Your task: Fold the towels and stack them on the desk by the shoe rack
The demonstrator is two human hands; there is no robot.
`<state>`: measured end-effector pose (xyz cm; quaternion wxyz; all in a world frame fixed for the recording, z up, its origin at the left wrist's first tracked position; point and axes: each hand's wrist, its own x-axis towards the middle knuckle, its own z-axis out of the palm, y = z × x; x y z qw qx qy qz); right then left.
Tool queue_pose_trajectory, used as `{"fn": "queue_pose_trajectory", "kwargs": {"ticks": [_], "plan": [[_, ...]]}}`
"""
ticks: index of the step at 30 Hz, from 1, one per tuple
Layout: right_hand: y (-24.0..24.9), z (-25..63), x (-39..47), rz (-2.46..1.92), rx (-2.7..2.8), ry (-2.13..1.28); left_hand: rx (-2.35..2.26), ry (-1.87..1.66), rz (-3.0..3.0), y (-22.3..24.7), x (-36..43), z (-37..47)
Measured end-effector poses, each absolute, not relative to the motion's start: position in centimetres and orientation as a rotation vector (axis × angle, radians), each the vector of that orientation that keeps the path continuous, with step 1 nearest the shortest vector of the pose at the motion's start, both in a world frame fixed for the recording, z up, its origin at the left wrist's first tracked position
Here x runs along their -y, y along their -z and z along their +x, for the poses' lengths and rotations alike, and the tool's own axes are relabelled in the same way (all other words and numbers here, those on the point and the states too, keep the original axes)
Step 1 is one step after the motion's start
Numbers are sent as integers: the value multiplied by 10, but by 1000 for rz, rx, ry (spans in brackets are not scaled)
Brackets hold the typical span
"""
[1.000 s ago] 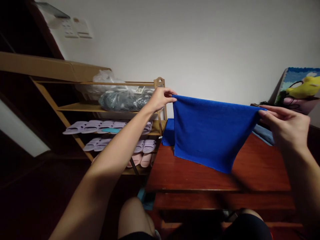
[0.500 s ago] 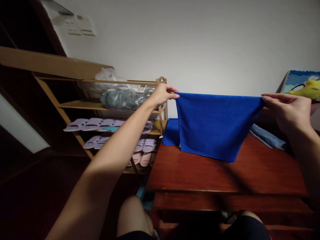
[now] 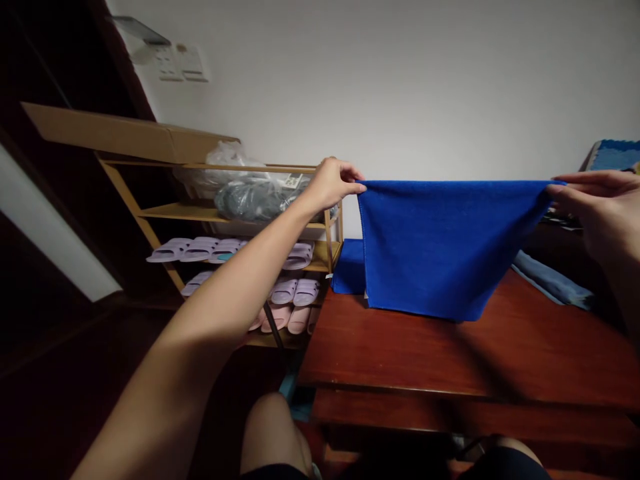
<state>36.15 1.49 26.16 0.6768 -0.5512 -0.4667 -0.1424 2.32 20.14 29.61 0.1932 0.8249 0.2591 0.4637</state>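
A blue cloth (image 3: 445, 247) hangs stretched between my two hands over the reddish-brown wooden table (image 3: 400, 353). My left hand (image 3: 340, 184) pinches its upper left corner between thumb and fingers. At the upper right corner, my right hand (image 3: 595, 197) pinches the cloth in the same way. The top edge is nearly level and taut, and the lower edge hangs down close to the tabletop. Behind its left side, another blue cloth (image 3: 349, 268) lies on the table, partly hidden.
Left of the table stands a wooden rack (image 3: 175, 211) with purple slippers (image 3: 200, 249), pink slippers (image 3: 299, 320) and a plastic-wrapped bundle (image 3: 255, 197). A cardboard box (image 3: 125, 139) rests on top. Grey-blue fabric (image 3: 550, 280) lies at the table's right.
My right hand has moved to the right, and the cloth's top edge is stretched wider. The whole view has shifted a little, with the rack and table further right in the picture.
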Motion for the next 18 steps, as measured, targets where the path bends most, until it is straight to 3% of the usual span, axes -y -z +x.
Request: {"fn": "queue_pose_trajectory", "kwargs": {"ticks": [7, 13, 18], "plan": [[-271, 342, -9, -1525, 1171, 753, -887, -1356, 2585, -299, -199, 13], [-259, 349, -13, -1529, 1240, 818, -885, -1346, 2635, -300, -196, -3], [-253, 359, -12, -1398, 1270, 646, -862, -1298, 2613, -301, -178, -21]]}}
